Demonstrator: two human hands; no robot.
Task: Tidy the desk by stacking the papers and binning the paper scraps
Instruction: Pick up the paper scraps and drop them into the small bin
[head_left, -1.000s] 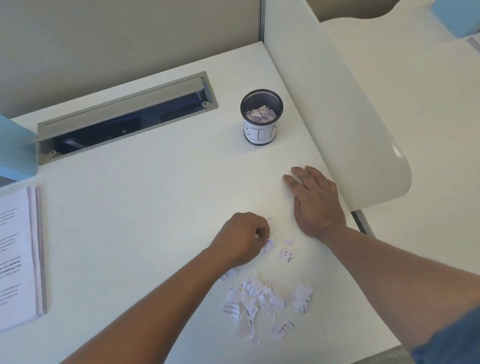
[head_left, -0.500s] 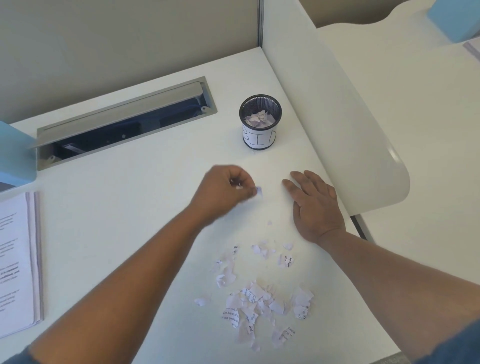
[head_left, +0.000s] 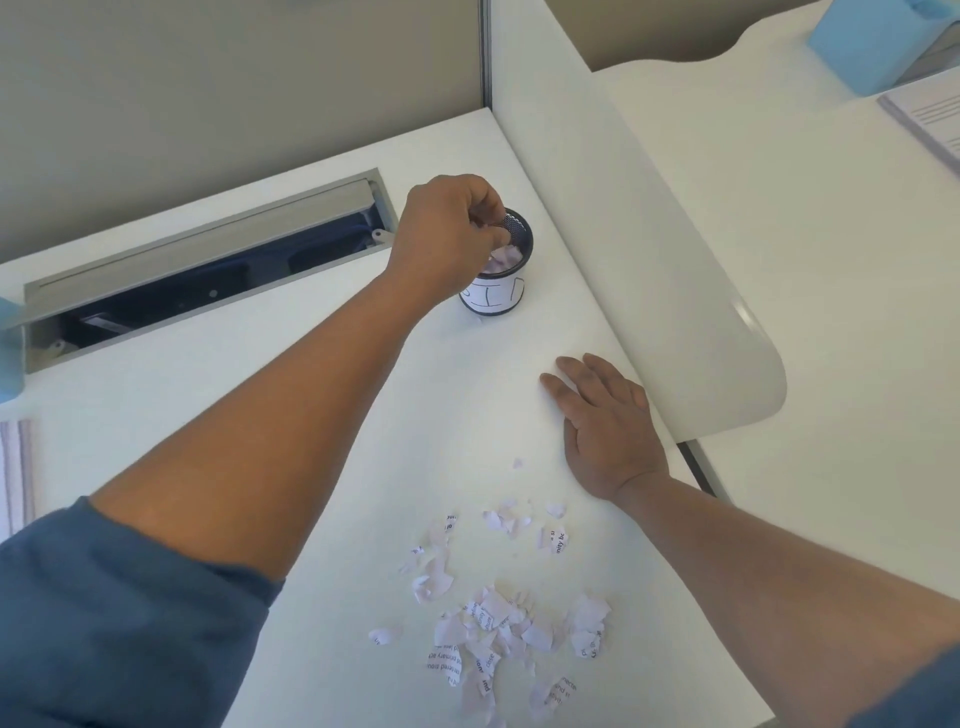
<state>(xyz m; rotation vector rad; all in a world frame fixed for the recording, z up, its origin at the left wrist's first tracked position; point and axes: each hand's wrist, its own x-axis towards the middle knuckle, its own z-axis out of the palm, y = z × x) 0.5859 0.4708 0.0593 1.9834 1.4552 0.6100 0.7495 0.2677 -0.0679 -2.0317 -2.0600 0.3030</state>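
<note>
While the left hand (head_left: 447, 234) had carried its pinch from the pile to the mesh bin (head_left: 506, 270), fingers curled over the rim, contents hidden | right hand (head_left: 605, 426) flat on tabletop (head_left: 260, 395) | paper scraps (head_left: 498, 629) mostly unbinned.

The left hand (head_left: 447, 234) has left the loose paper scraps (head_left: 493, 629) near the front of the tabletop, where it was pinching one a second ago, and travelled across to the small black mesh bin (head_left: 506, 283). It is now over the bin's mouth, fingers curled, fingertips at the rim.
</note>
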